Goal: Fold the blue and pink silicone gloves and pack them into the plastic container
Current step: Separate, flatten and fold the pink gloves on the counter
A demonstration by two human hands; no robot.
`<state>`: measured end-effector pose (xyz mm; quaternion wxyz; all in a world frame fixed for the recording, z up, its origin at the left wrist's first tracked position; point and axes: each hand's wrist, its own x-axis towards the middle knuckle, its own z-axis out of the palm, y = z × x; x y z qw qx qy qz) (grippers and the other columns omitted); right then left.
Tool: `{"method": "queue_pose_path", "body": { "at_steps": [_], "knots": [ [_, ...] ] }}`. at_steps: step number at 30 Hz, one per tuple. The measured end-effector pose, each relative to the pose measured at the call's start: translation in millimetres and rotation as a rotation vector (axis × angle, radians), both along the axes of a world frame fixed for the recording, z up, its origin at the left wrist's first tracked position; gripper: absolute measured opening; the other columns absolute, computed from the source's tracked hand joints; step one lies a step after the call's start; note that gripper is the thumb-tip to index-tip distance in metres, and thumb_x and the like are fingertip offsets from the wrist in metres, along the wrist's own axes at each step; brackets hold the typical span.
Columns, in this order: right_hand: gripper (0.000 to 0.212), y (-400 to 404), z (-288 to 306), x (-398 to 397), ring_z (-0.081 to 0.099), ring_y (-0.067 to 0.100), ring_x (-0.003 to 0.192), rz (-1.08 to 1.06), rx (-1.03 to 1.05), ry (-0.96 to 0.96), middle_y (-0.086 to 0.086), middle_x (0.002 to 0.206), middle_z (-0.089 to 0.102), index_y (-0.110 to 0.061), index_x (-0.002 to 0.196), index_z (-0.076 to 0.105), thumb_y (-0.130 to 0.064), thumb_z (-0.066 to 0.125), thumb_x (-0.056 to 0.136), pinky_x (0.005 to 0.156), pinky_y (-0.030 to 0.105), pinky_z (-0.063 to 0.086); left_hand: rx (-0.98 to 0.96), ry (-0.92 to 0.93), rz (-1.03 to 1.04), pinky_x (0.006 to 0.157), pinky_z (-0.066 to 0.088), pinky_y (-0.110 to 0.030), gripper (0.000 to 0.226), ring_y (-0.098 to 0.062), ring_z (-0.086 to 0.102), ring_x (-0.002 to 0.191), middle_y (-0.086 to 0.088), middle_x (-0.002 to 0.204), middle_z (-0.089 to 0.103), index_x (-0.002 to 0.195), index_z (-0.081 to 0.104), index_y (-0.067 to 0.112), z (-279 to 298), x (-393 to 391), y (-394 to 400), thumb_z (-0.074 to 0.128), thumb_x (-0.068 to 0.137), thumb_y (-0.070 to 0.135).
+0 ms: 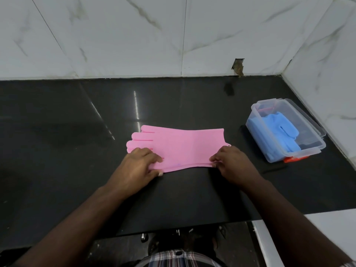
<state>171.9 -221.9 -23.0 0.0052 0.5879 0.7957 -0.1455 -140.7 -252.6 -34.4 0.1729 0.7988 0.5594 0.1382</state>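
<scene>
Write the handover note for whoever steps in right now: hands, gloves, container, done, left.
Left hand: rests on the finger end of the pink glove, thumb at its near edge.
Right hand: pinches the near edge at the cuff end.
Pink glove: lies flat on the black counter, fingers pointing left, not yet folded. Whether a second pink glove lies under it cannot be told.
Container: open, at the right by the wall, with the blue gloves inside.
Done: blue packed.
Left: fold the pink and put it in the container.
</scene>
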Motion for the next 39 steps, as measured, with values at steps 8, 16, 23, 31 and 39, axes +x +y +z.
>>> {"method": "queue_pose_path", "body": {
  "at_steps": [8,16,23,31,39],
  "knots": [
    [0.022,-7.2,10.2,-1.1,0.053,0.014,0.108,-0.154,0.246,0.078,-0.006,0.118,0.064,-0.027,0.113,0.068,-0.034,0.060,0.094,0.092,0.036,0.046,0.156,-0.029,0.002,0.078,0.053,-0.036,0.023,-0.018,0.063,0.089,0.005,0.096,0.068,0.103,0.075,0.022,13.4,-3.0,-1.3,0.058,0.090,0.030],
    [0.026,-29.3,-3.5,11.1,0.045,0.015,0.125,-0.083,0.094,0.032,-0.011,0.130,0.060,-0.034,0.120,0.066,-0.031,0.057,0.096,0.103,0.041,0.041,0.102,0.050,-0.041,0.077,0.052,-0.037,0.032,-0.016,0.061,0.090,0.010,0.099,0.066,0.106,0.075,0.029,-6.1,-6.8,-18.4,0.056,0.088,0.048],
    [0.025,-22.2,4.2,17.6,0.050,0.014,0.112,-0.110,0.065,0.015,-0.007,0.123,0.063,-0.031,0.118,0.069,-0.029,0.060,0.095,0.095,0.034,0.045,0.133,0.105,0.027,0.080,0.051,-0.039,0.033,-0.019,0.059,0.096,0.007,0.107,0.064,0.116,0.070,0.031,-5.7,1.1,-13.7,0.070,0.085,0.040],
    [0.032,-12.0,11.8,19.4,0.051,0.013,0.120,-0.181,-0.060,0.079,-0.008,0.125,0.063,-0.028,0.112,0.073,-0.009,0.058,0.090,0.104,0.033,0.043,0.072,0.007,-0.022,0.078,0.051,-0.029,0.021,-0.008,0.059,0.087,0.013,0.096,0.065,0.105,0.072,0.027,-1.7,-0.2,-14.2,0.066,0.089,0.039],
    [0.031,43.6,11.5,24.3,0.062,0.017,0.108,-0.510,0.013,0.272,0.003,0.125,0.067,-0.016,0.126,0.065,-0.021,0.063,0.095,0.091,0.027,0.043,0.181,0.154,0.108,0.096,0.040,-0.045,0.030,-0.022,0.054,0.120,0.009,0.126,0.065,0.121,0.067,0.030,14.1,26.8,32.5,0.056,0.093,0.029]
  ]
}}
